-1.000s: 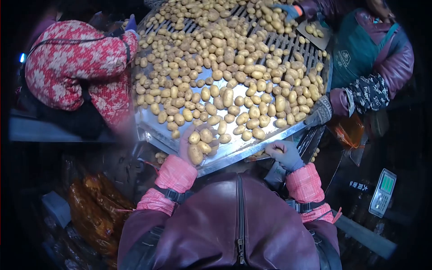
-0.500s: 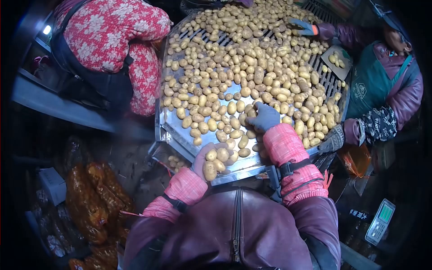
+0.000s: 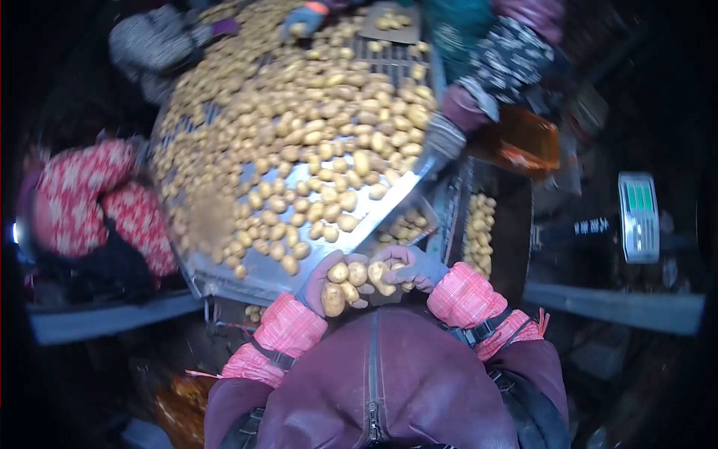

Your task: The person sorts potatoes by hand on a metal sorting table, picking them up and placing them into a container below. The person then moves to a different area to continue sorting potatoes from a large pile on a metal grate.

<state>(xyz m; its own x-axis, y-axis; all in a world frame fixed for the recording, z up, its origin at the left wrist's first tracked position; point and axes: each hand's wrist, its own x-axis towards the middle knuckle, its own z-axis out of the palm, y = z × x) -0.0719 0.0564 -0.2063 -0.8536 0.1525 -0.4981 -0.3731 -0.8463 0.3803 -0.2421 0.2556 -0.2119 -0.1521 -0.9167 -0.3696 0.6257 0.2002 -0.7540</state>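
In front of my chest, my left hand (image 3: 318, 280), in a purplish glove, cups several potatoes (image 3: 333, 299). Right beside it, my gloved right hand (image 3: 420, 268) grips a knobbly potato (image 3: 382, 278) and at least one more partly hidden by the fingers. The two hands almost meet, held just off the near edge of the metal sorting table (image 3: 258, 278). Spread over that table is a large heap of loose potatoes (image 3: 314, 135).
Several co-workers sit around the table; one gloved hand (image 3: 303, 22) holds a potato at the far side. Below the right edge, a bin holds potatoes (image 3: 479, 228). An orange bag (image 3: 527, 142) and a digital scale (image 3: 639, 217) are at right, a brown sack (image 3: 183, 410) lower left.
My right hand has left the heap and come back beside my left, now with potatoes in it. My left still holds its potatoes. The view has swung toward the right.
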